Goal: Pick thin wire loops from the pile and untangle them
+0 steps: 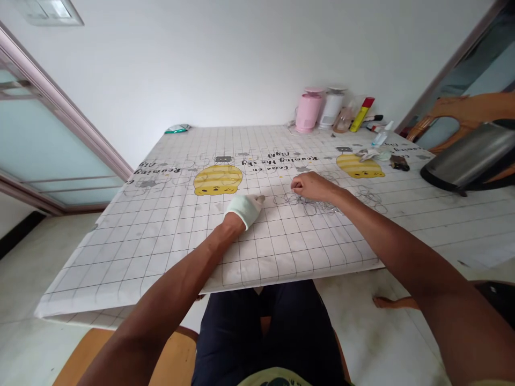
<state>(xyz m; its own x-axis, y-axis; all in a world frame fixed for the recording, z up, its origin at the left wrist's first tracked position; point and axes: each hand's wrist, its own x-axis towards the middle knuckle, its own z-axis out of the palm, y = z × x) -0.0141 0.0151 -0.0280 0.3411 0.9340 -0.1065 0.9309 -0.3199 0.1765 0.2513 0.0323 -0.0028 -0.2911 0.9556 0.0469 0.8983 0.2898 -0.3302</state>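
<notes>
A tangle of thin loops (317,207) lies on a grid-patterned tablecloth (161,257), at three o'clock from the gloved left hand (246,209), its fingers partly curled. The bare right hand (311,186), fingertips drawn together, is at the tangle's upper edge. Whether either grips anything cannot be told.

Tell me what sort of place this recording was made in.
Probably a room in a home, perhaps a dining area: there is a checked tablecloth printed with yellow cartoon figures, a metal kettle at the right, and a wooden chair behind the kettle.
</notes>
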